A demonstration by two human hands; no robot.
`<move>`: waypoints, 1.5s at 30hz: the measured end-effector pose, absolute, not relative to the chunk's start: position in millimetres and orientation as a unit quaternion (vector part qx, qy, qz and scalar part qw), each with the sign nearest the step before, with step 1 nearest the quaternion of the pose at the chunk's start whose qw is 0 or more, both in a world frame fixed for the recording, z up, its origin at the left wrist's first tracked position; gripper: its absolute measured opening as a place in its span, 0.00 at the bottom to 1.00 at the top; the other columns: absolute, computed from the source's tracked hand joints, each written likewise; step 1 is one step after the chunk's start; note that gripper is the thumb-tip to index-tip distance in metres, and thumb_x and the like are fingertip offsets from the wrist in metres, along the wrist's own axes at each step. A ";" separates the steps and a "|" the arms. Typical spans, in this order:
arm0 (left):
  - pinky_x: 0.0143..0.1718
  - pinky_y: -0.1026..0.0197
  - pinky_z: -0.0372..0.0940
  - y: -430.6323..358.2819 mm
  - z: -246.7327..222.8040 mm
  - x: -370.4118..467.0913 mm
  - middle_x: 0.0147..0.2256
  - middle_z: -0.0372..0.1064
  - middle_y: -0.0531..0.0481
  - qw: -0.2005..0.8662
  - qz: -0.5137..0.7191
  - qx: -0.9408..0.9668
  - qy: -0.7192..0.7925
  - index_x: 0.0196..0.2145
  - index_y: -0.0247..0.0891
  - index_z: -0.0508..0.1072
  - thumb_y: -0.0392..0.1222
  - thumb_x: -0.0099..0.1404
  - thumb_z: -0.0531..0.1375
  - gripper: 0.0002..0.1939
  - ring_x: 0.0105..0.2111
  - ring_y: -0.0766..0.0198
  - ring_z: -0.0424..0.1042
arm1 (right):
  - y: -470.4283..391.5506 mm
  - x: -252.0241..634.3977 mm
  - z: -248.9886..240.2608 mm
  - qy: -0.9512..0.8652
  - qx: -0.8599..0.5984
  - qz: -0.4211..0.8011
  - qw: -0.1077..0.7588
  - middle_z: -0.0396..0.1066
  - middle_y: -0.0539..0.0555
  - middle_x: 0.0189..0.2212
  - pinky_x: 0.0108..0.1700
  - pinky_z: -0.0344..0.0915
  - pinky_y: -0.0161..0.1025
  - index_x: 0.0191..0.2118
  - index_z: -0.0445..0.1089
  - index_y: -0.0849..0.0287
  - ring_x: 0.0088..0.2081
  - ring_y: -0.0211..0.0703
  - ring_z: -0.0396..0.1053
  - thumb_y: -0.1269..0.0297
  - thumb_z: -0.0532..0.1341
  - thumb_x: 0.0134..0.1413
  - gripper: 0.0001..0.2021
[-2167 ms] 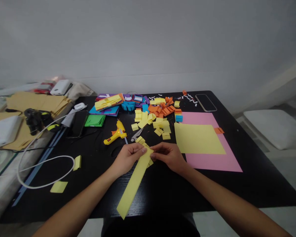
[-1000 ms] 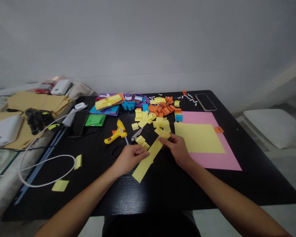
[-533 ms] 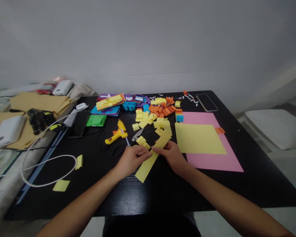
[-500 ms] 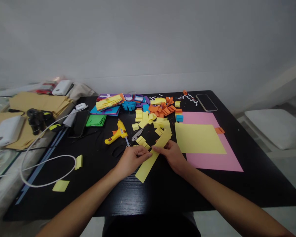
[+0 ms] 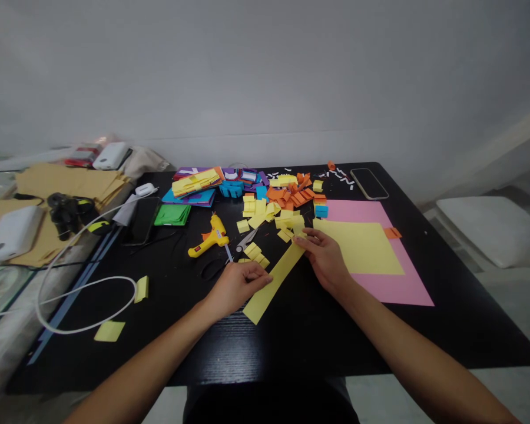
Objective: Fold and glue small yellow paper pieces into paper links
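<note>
Currently, from the head camera, pinching a yellow paper strip (image 5: pixel 278 280) in both hands above the black table (image 5: pixel 327 347): with the left hand (image 5: pixel 235 290), gripping its left edge partway along between thumb and fingers; with the right hand (image 5: pixel 327 260), gripping its far end. Slanting the strip from near left to far right. Just beyond, seeing small folded yellow pieces (image 5: pixel 256 253) lying near scissors (image 5: pixel 247 239) and a yellow glue gun (image 5: pixel 212 238). Farther back, seeing orange pieces (image 5: pixel 287 196) heaping together. On the right, seeing a yellow sheet (image 5: pixel 373 250) overlapping a pink sheet (image 5: pixel 401 290).
</note>
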State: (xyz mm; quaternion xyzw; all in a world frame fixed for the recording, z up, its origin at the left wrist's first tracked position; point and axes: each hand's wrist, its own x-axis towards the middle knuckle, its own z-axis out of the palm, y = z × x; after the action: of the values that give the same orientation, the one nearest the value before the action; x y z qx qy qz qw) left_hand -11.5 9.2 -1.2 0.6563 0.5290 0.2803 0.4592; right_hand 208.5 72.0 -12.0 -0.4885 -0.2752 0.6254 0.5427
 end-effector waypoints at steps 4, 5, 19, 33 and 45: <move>0.26 0.66 0.56 14.4 0.2 -20.9 0.24 0.72 0.52 0.468 0.277 0.648 0.533 0.30 0.35 0.78 0.54 0.66 0.63 0.18 0.24 0.67 0.65 | 76.7 212.4 -13.5 -0.259 -0.485 0.599 0.582 0.78 0.48 0.28 0.43 0.75 0.41 0.37 0.74 0.57 0.35 0.44 0.77 0.64 0.81 0.29 0.25; 0.25 0.66 0.55 16.5 1.1 -24.1 0.23 0.72 0.53 0.467 0.282 0.643 0.537 0.30 0.34 0.78 0.54 0.66 0.63 0.18 0.23 0.67 0.65 | 77.6 213.2 -14.2 -0.260 -0.486 0.593 0.587 0.78 0.48 0.28 0.43 0.75 0.41 0.37 0.74 0.57 0.36 0.44 0.77 0.63 0.81 0.29 0.25; 0.30 0.60 0.73 37.6 14.1 -47.4 0.27 0.75 0.51 0.463 0.458 0.490 0.580 0.29 0.36 0.77 0.49 0.56 0.68 0.13 0.26 0.61 0.75 | 64.9 206.2 -13.0 -0.497 -0.479 0.593 0.415 0.79 0.51 0.30 0.40 0.70 0.40 0.33 0.79 0.57 0.34 0.43 0.75 0.56 0.77 0.40 0.14; 0.26 0.67 0.67 20.9 9.9 -31.8 0.30 0.75 0.50 0.494 0.279 0.641 0.517 0.32 0.36 0.79 0.46 0.63 0.64 0.10 0.24 0.65 0.74 | 44.1 198.7 -6.7 -0.651 -0.378 0.616 0.232 0.75 0.49 0.25 0.31 0.62 0.35 0.31 0.79 0.58 0.27 0.38 0.68 0.55 0.70 0.52 0.10; 0.27 0.66 0.66 40.9 15.8 -59.7 0.25 0.76 0.51 0.462 0.386 0.577 0.552 0.28 0.35 0.80 0.43 0.55 0.70 0.08 0.25 0.65 0.73 | 53.8 203.1 -6.7 -0.633 -0.416 0.602 0.253 0.73 0.49 0.24 0.30 0.58 0.36 0.28 0.78 0.58 0.26 0.38 0.65 0.58 0.70 0.49 0.09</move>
State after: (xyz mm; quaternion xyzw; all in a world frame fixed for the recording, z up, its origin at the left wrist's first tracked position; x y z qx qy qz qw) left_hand -59.7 40.9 15.8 0.5772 0.5518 0.3864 0.4616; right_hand 203.1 53.8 -6.7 -0.4162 -0.6327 0.6022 0.2528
